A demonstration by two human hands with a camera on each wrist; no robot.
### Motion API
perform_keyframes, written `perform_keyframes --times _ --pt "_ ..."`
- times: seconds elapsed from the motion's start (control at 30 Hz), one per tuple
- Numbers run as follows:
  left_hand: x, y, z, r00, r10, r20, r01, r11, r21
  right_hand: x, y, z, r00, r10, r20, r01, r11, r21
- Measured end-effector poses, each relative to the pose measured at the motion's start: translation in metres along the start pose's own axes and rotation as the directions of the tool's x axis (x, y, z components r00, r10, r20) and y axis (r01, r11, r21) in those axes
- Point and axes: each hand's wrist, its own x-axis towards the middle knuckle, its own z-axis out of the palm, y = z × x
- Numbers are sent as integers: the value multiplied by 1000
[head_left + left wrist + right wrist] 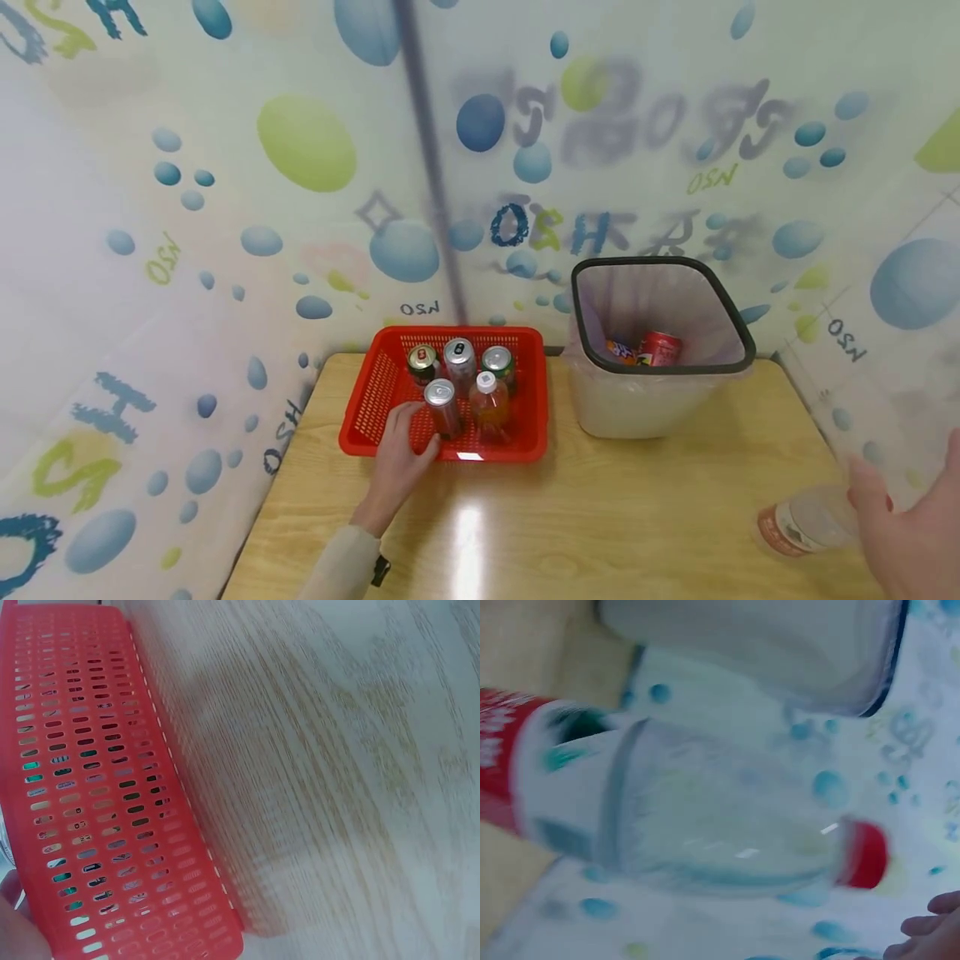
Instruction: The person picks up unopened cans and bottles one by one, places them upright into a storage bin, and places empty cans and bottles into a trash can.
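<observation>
My left hand [397,467] reaches over the front left of a red plastic basket [352,408], thumb and fingers spread apart beside a silver-topped drink can [442,410]. The fingertips are close to the can; whether they touch it I cannot tell. Only part of this hand [19,930] appears in the left wrist view, by the basket wall. At the right, my right hand [907,529] is spread near a clear plastic bottle [806,523] with a red-and-white label. In the right wrist view the fingers [930,930] are apart from its red cap [866,855].
Several other cans and a small orange-drink bottle [491,408] with a white cap stand in the basket. Right of it is a lined white bin [637,408] with a black rim, holding a red can [660,348]. Patterned walls enclose the wooden table [600,517].
</observation>
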Motion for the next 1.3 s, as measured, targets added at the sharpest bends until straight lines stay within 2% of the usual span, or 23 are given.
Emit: perform_keyframes --times 0.1,0.17,0.2,0.3,0.4,0.43,0.5,0.6,0.67,0.77,0.9,1.03,1.13,1.3 --pt "-1 0 0 1000 -11 9 11 1000 -4 2 22 9 995 102 11 -102 993 51" --pt "-1 0 0 1000 -18 12 18 1000 -8 2 36 17 984 153 90 -162 981 109" --pt "-1 0 1 1000 -22 14 22 1000 -10 1 42 22 972 186 143 -205 970 132" --pt "-2 0 2 1000 -26 15 26 999 -24 -1 55 34 898 307 316 -378 905 196" --pt "-2 0 3 999 -31 19 32 999 -36 -3 65 43 850 366 379 -484 828 285" --pt "-2 0 3 999 -33 19 34 999 -39 -4 67 46 842 376 387 -503 805 313" --pt "-2 0 4 999 -36 19 37 998 -43 -7 73 51 847 364 389 -500 793 347" --pt "-2 0 4 999 -36 13 36 998 -42 -9 80 59 862 339 377 -470 813 344" --pt "-2 0 3 999 -33 10 34 999 -43 -8 82 64 863 339 375 -468 814 343" --pt "-1 1 2 999 -34 12 35 998 -43 -6 83 70 853 375 363 -499 791 354" --pt "0 3 -1 999 -37 13 38 998 -50 -4 78 73 871 384 306 -482 787 385" --pt "-1 2 -1 999 -43 15 43 998 -52 -7 75 74 885 385 263 -466 744 479" --pt "-2 2 -1 999 -45 16 46 997 -54 -8 76 76 890 385 244 -453 685 570" --pt "-2 1 -3 999 -35 11 36 998 -56 -10 75 77 906 362 221 -419 683 598"
